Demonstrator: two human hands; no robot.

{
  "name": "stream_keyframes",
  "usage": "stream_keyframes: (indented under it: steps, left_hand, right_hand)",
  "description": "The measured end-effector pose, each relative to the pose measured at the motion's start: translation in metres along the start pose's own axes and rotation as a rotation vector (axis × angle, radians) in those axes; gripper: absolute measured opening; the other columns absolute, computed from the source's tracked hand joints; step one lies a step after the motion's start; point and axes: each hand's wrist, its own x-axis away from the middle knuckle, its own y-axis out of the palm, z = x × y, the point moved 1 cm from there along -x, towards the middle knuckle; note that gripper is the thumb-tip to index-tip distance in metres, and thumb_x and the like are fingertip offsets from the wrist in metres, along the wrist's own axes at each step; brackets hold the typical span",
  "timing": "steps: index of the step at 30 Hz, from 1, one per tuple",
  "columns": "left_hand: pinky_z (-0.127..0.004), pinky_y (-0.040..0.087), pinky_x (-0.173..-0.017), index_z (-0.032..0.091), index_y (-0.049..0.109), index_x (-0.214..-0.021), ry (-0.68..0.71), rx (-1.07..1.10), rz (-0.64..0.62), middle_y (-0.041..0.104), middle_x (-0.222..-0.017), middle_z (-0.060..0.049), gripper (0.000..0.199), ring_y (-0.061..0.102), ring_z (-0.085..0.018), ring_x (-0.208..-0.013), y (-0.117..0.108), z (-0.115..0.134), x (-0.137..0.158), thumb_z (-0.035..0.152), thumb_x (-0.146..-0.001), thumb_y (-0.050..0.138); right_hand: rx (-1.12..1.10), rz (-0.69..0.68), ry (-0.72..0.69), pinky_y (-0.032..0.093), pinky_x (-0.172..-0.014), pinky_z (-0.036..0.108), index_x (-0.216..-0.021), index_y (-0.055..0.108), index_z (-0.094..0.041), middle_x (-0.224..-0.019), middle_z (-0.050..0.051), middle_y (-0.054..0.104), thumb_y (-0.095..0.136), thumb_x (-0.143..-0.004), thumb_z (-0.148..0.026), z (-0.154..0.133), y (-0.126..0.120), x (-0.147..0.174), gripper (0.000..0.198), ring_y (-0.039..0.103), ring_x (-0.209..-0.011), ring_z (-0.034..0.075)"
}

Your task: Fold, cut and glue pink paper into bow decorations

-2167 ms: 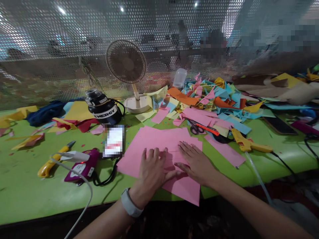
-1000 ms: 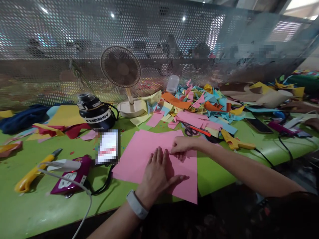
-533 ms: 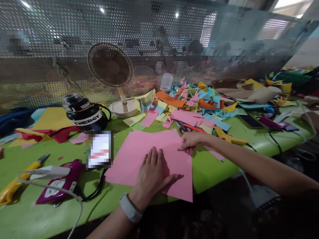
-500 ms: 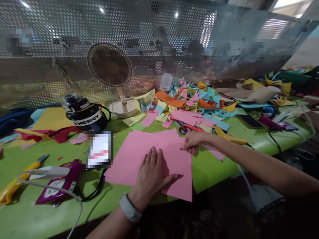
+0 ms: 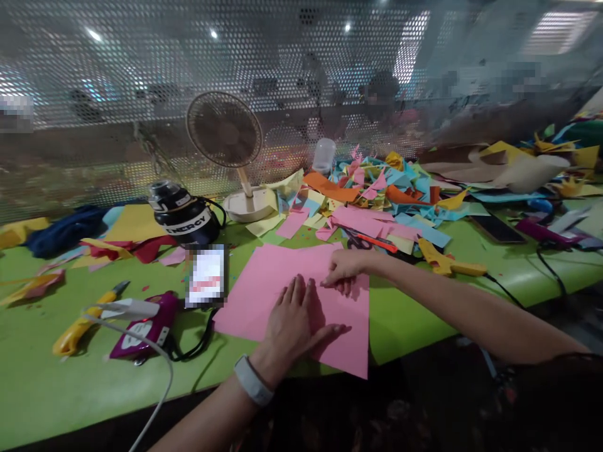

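Note:
A large pink paper sheet lies on the green table in front of me. My left hand, with a pale band on the wrist, rests flat on the sheet, its fingers stretched and thumb out to the right. Above and to the right of it, my right hand is closed with curled fingers, the index fingertip down at the sheet's surface. Nothing shows in its grip. Just behind the right hand lie scissors and an orange-handled cutter, beside pink paper strips.
A phone with a lit screen touches the sheet's left side. Further left are a purple power strip and a yellow glue gun. A black bottle, a fan and heaped paper scraps stand behind. Another yellow glue gun lies right.
My right hand has slid leftward over the pink sheet from near its right edge. My left hand stays flat on the paper. The camera view has turned slightly left.

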Motion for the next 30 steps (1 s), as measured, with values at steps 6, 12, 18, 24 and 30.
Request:
stream_keyframes:
  steps: [6,12,18,24,30]
  left_hand:
    - [-0.047,0.044,-0.1,-0.004,0.049,-0.134,-0.142,-0.138,-0.059,0.048,-0.137,-0.031,0.103,0.049,-0.04,-0.127,-0.009,-0.004,0.007,0.08,-0.076,0.042]
    - [-0.04,0.052,-0.081,0.006,0.068,-0.108,-0.268,-0.139,-0.13,0.067,-0.113,-0.025,0.077,0.066,-0.035,-0.101,-0.049,-0.034,0.01,0.073,-0.085,0.036]
    - [-0.03,0.046,-0.065,0.017,0.067,-0.074,-0.245,0.213,-0.23,0.07,-0.076,-0.009,0.046,0.066,-0.023,-0.074,-0.07,-0.041,-0.047,0.055,-0.088,0.047]
    - [-0.026,0.044,-0.053,0.016,0.06,-0.056,-0.376,0.813,-0.663,0.065,-0.054,-0.004,0.038,0.058,-0.015,-0.048,-0.03,-0.05,-0.075,0.049,-0.072,0.069]
    - [-0.027,0.04,-0.049,0.016,0.056,-0.048,-0.445,0.805,-0.712,0.058,-0.042,-0.002,0.044,0.055,-0.015,-0.043,-0.032,-0.06,-0.069,0.052,-0.064,0.075]
  right_hand:
    - [-0.057,0.02,0.003,0.052,-0.047,0.021,-0.057,0.059,-0.011,-0.045,0.002,0.063,0.078,-0.073,-0.04,0.004,0.004,-0.006,0.038,0.064,-0.043,0.013]
    - [-0.034,0.006,-0.007,0.057,-0.056,0.025,-0.058,0.061,-0.01,-0.049,0.005,0.066,0.074,-0.078,-0.036,0.006,0.001,-0.008,0.035,0.067,-0.05,0.016]
    - [0.0,-0.019,0.002,0.052,-0.046,0.021,-0.059,0.062,-0.009,-0.044,0.003,0.064,0.073,-0.079,-0.033,0.006,0.001,-0.012,0.034,0.063,-0.04,0.013]
    - [-0.032,0.009,0.011,0.053,-0.049,0.02,-0.058,0.06,-0.01,-0.043,0.002,0.062,0.073,-0.08,-0.032,0.001,0.004,-0.005,0.034,0.065,-0.044,0.013]
    - [-0.088,0.015,0.029,0.056,-0.049,0.024,-0.057,0.057,-0.011,-0.043,0.0,0.061,0.081,-0.067,-0.046,0.001,0.006,-0.003,0.043,0.06,-0.038,0.012]
